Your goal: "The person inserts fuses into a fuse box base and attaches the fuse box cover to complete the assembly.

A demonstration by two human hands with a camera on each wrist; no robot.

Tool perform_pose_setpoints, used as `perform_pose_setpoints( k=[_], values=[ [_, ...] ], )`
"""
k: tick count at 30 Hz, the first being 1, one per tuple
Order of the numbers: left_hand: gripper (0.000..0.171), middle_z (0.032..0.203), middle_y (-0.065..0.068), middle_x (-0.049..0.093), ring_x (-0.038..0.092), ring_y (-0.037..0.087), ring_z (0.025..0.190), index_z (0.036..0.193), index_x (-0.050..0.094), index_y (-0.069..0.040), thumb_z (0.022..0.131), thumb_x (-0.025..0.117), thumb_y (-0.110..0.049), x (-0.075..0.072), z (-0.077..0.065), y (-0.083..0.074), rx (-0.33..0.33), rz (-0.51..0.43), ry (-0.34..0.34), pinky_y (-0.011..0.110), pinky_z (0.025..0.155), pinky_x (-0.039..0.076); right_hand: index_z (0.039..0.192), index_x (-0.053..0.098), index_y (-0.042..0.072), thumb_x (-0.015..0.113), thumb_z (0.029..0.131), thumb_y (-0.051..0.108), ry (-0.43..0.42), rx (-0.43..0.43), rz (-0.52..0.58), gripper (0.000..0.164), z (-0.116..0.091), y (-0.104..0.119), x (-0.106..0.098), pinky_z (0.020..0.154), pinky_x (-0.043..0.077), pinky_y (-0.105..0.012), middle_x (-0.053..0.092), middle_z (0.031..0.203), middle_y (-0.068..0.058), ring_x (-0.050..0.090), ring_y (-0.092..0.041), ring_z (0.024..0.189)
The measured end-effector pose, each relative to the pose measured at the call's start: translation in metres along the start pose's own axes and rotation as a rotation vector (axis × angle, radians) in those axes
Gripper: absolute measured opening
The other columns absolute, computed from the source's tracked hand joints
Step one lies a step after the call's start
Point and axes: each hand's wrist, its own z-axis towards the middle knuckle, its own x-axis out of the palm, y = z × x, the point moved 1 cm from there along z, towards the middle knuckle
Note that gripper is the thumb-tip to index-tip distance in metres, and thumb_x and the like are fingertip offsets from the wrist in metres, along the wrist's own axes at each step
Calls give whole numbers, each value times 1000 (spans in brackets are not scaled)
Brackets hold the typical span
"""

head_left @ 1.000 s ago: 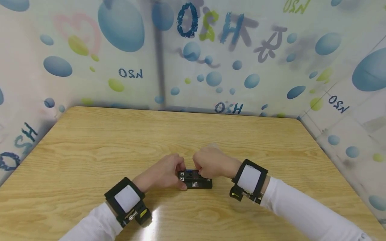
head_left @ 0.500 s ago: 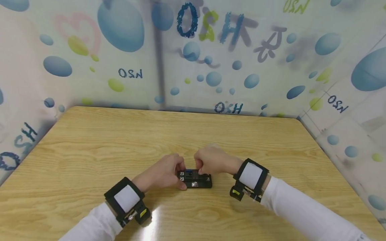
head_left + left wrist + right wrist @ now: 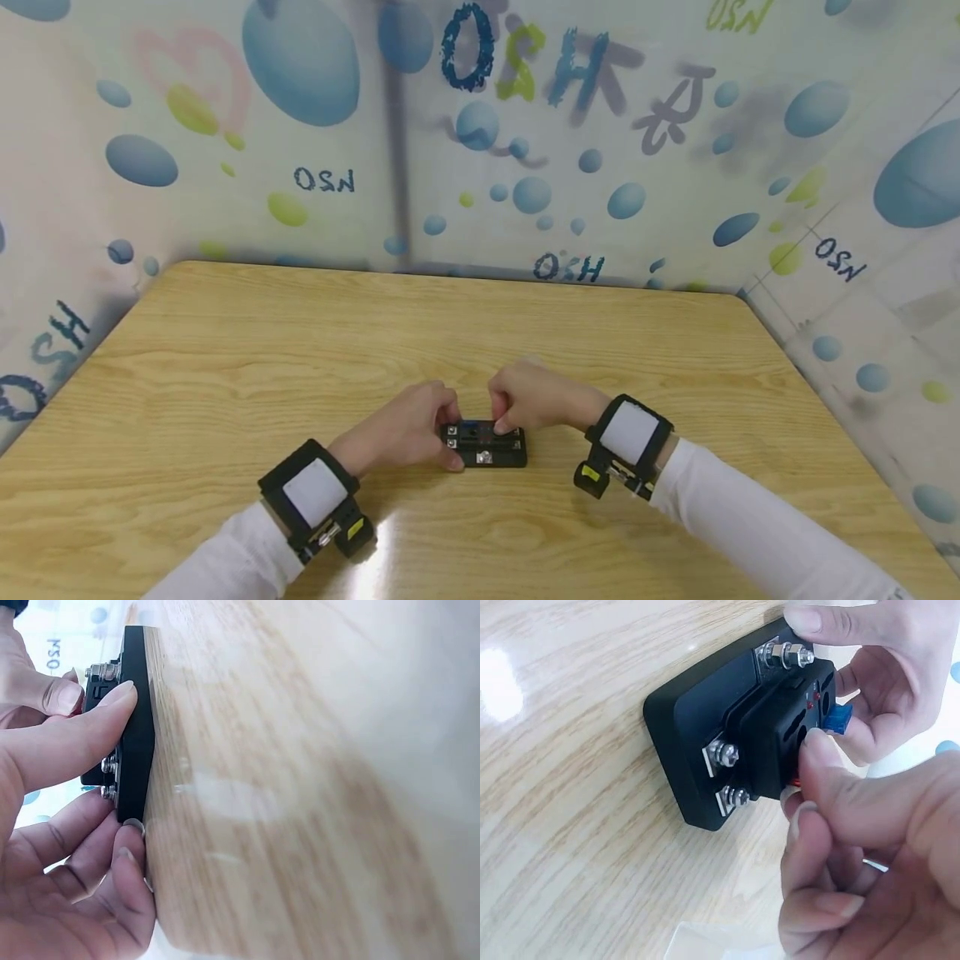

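Observation:
A black fuse block (image 3: 504, 457) lies on the table, with silver screw terminals (image 3: 726, 754) around its raised middle. My left hand (image 3: 405, 427) grips its left end, thumb (image 3: 112, 709) against the near side and fingers behind. A blue blade fuse (image 3: 838, 718) stands up from the block near the left hand. At the other end of the raised middle, my right hand (image 3: 536, 397) pinches a small red piece, probably a blade fuse (image 3: 796, 781), between thumb and index finger. Those fingertips are right at the block and hide most of the red piece.
The wooden table (image 3: 300, 333) stretches around both hands, up to a wall (image 3: 480, 225) with blue and green bubble prints. A clear plastic container (image 3: 720, 943) shows at the lower edge of the right wrist view, beyond the right hand.
My right hand has shifted slightly right and up, uncovering more of the block's right end. The left hand and the block stay in place.

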Motion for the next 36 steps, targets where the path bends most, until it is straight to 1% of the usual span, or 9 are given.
perform_pose_setpoints(
  k=[5,11,14,21,24,28,30,32,36],
  values=[
    [37,85,1,59,53,14,77,85,64,-11,61,90,-19,0,0,0,7,-5,2,28,70,45,71,63,14,77,82,10,-46,-36,-63,19,-5,6,2,66,41,-25,62,71,6,53,-12,69],
    [36,84,1,58,53,14,76,86,64,-11,62,90,-18,-1,0,-1,-4,-10,9,28,69,44,70,62,16,77,77,13,-250,-140,-396,17,-14,15,13,71,37,-31,61,64,7,50,-11,63],
    [36,84,1,58,53,14,76,86,64,-11,62,90,-18,-1,0,-2,-9,-4,10,28,69,44,72,63,15,78,75,12,-326,-150,-469,16,-18,17,19,74,34,-34,61,65,4,48,-13,63],
    [36,84,1,59,53,14,77,85,64,-11,62,90,-17,0,1,-3,-30,-5,10,28,69,45,95,64,7,80,74,9,-304,-159,-533,26,-28,19,30,70,50,-27,61,85,-2,55,-12,73],
    [36,84,0,59,53,15,77,85,64,-11,62,90,-17,0,2,-4,-30,0,8,29,69,45,96,64,6,80,76,14,-356,-181,-700,27,-30,23,36,64,53,-26,60,84,-3,57,-12,70],
    [36,84,0,59,53,14,77,85,64,-11,62,90,-18,0,1,-4,-25,11,7,28,69,45,84,62,9,75,85,22,-509,-203,-979,18,-31,28,45,52,46,-21,54,72,1,52,-8,59],
    [36,84,0,59,53,14,77,86,64,-11,62,90,-18,-1,1,-4,-28,12,10,28,69,45,79,60,10,71,88,21,-546,-195,-1043,18,-30,29,49,49,42,-19,52,69,2,50,-6,56],
    [36,84,0,59,53,14,77,86,64,-11,62,90,-19,-1,1,-4,-28,17,11,28,69,45,82,60,9,74,85,21,-517,-181,-1010,19,-28,30,49,49,42,-19,52,70,1,50,-7,58],
    [36,85,0,59,53,15,78,86,64,-11,62,90,-19,-1,2,-3,-38,14,14,29,70,45,92,62,5,81,74,12,-361,-121,-719,27,-25,28,41,60,50,-24,58,79,-3,55,-11,66]
  ],
)
